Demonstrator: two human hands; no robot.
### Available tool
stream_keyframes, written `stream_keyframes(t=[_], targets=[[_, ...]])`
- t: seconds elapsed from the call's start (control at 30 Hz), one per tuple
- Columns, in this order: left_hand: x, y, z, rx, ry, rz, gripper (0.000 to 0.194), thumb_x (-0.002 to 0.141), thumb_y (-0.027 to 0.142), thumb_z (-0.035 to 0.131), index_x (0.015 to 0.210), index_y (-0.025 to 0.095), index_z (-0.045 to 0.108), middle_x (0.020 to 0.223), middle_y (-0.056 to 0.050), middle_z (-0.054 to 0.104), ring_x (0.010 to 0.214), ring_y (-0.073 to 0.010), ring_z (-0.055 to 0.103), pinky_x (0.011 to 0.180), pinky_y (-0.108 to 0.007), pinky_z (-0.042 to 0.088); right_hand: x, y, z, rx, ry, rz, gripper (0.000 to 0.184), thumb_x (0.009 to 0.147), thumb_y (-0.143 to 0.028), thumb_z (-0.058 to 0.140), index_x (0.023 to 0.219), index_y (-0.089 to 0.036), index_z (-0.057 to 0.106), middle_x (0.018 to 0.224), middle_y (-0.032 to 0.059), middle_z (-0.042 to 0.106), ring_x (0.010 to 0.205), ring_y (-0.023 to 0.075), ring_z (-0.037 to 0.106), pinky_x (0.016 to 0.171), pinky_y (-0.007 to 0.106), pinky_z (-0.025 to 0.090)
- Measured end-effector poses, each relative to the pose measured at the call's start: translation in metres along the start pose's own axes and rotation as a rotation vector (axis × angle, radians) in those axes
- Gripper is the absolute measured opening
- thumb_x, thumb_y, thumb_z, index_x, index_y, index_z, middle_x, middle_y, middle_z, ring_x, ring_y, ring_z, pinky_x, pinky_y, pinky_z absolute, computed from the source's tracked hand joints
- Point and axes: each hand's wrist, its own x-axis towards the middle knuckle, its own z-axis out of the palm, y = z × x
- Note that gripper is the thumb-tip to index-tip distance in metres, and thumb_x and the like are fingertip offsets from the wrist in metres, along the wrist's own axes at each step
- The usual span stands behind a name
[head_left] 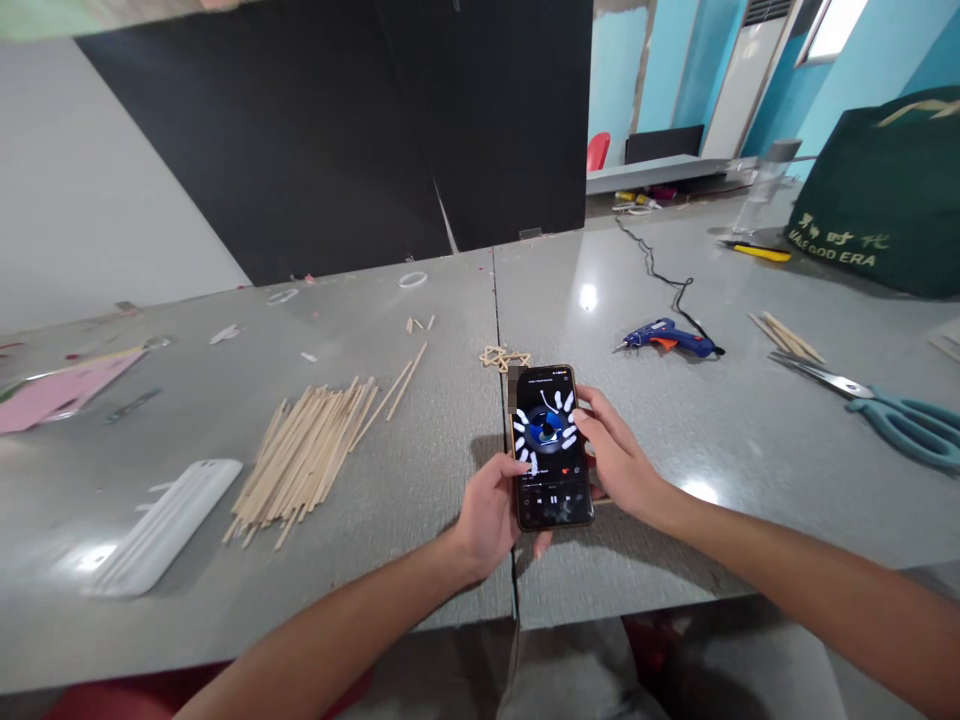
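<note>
Black-screened and lit, the phone is held in both bare hands above the near part of the grey table, over the seam between two table tops. The left hand grips its lower left side, the thumb bent over onto the screen and one fingertip showing below the bottom edge; whether its other fingers are spread or together cannot be told, as the phone hides them. The right hand pinches the right edge, one digit at the front rim and others curled behind, partly out of sight. Just beyond the phone's top lie small stick stars. To the left rests a pile of wooden sticks, with a white plastic object beside it. On the right lies a blue glue gun with an orange trigger, its black cord trailing away; farther right are teal-handled scissors, near a few thin sticks. Behind these, a yellow cutter lies beside a dark green bag.
</note>
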Motion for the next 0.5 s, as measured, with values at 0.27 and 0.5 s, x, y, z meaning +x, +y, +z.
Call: stream_keyframes(t=[0.27,0.5], targets=[[-0.0004,-0.0023,-0.0027,-0.027,0.006,0.041,0.018,0.076,0.021,0.056,0.089,0.013,0.065,0.089,-0.012,0.075,0.068,-0.0273,0.075,0.035,-0.027,0.052,0.0025,0.0049,-0.0016,0.017,0.006,-0.022,0.043,0.104,-0.053,0.048,0.144,-0.036,0.053,0.098,0.0016,0.063,0.072,0.0169,0.06,0.047,0.021,0.048],[0.0001,-0.0022,-0.0001,-0.014,0.034,0.052,0.015,0.074,0.02,0.055,0.086,0.014,0.063,0.078,-0.008,0.07,0.058,-0.023,0.068,0.034,-0.027,0.051,0.0007,0.0022,-0.001,0.013,-0.002,0.01,0.046,0.104,-0.054,0.048,0.148,-0.039,0.049,0.098,0.0013,0.063,0.072,0.0173,0.061,0.044,0.02,0.046]])
